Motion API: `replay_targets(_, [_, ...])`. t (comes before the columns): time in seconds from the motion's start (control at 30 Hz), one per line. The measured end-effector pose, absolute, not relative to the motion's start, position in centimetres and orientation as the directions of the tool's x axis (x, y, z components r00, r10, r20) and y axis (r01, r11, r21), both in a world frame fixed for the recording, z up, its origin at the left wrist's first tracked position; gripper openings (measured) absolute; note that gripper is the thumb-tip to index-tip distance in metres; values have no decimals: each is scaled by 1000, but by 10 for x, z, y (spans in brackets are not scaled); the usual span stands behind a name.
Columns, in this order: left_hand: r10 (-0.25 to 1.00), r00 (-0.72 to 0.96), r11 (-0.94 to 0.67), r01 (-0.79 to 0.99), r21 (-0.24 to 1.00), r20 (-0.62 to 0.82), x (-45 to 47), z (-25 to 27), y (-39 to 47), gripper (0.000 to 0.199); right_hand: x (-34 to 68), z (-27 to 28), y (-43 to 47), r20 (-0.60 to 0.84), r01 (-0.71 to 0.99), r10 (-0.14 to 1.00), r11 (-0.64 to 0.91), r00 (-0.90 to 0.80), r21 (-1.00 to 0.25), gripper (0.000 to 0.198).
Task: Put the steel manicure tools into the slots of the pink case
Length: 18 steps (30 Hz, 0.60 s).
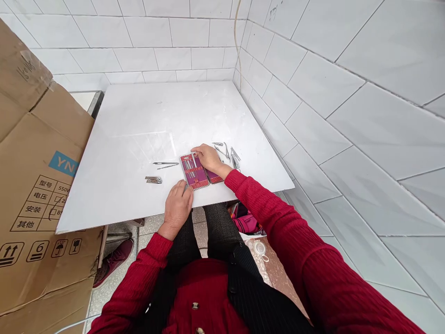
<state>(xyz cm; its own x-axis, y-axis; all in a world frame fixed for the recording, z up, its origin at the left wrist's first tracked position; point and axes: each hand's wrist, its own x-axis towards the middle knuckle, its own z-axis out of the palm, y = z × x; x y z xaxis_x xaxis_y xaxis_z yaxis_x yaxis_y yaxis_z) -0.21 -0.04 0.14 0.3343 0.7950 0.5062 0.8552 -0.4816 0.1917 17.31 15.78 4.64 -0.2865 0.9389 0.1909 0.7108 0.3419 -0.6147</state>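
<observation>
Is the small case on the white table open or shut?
Open: the case shows its purple inside, with slim metal tools held in one half.

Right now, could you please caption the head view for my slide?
Left hand and right hand at an open tool case on a white table, loose metal tools to both sides.

The right hand (208, 158) hides part of the open case (212, 176); right of the case, some metal tools (227, 150) are too small to name. Well left of the case, the carton (52, 134) runs out of view; below the case, the tabletop (121, 195) partly hides a pink bundle (247, 223).
</observation>
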Motion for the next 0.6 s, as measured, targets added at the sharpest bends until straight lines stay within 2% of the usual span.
replay_targets(0.13, [801,323,-482,848,222,504,-2,2,-1,24,176,42,158,192,737,935,352,-297,-577,45])
replay_targets(0.6, [790,335,-486,853,192,513,-1,4,-1,23,177,39,151,214,746,927,375,-308,-551,48])
